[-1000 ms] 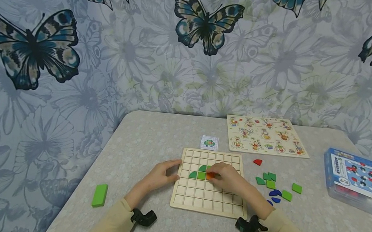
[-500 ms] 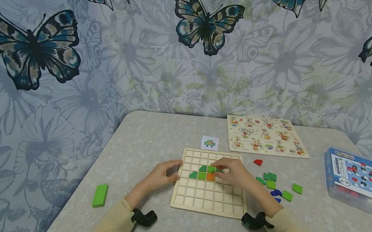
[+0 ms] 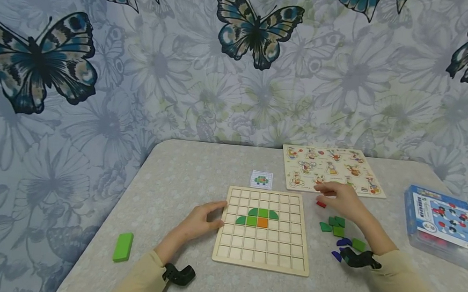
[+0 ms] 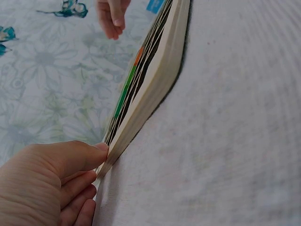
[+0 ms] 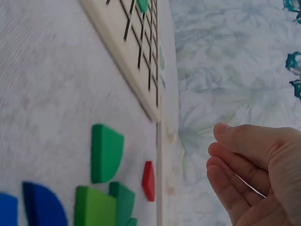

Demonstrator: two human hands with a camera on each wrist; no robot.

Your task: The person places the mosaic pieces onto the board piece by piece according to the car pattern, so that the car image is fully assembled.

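Note:
A pale wooden grid board (image 3: 262,252) lies in front of me. On it sit several dark green quarter-round tiles (image 3: 273,215), light green square tiles (image 3: 251,221) and one orange square tile (image 3: 262,222). My left hand (image 3: 194,222) rests against the board's left edge; its thumb (image 4: 84,154) and fingers touch the rim. Off the board's right side, my right hand (image 3: 342,201) hovers with nothing in its fingers, close over a red tile (image 3: 321,204). In the right wrist view, that red tile (image 5: 148,181) lies apart from the fingertips.
Loose dark green (image 3: 325,227), light green (image 3: 358,244) and blue tiles (image 3: 344,242) lie right of the board. Behind it are a small pattern card (image 3: 261,186) and a picture board (image 3: 295,168). A plastic box (image 3: 446,223) stands far right, a green block (image 3: 123,247) left.
My right hand has let go of a dark green quarter tile, now on the grid right of the light green square, and moved right to the red tile. My left hand stays at the board.

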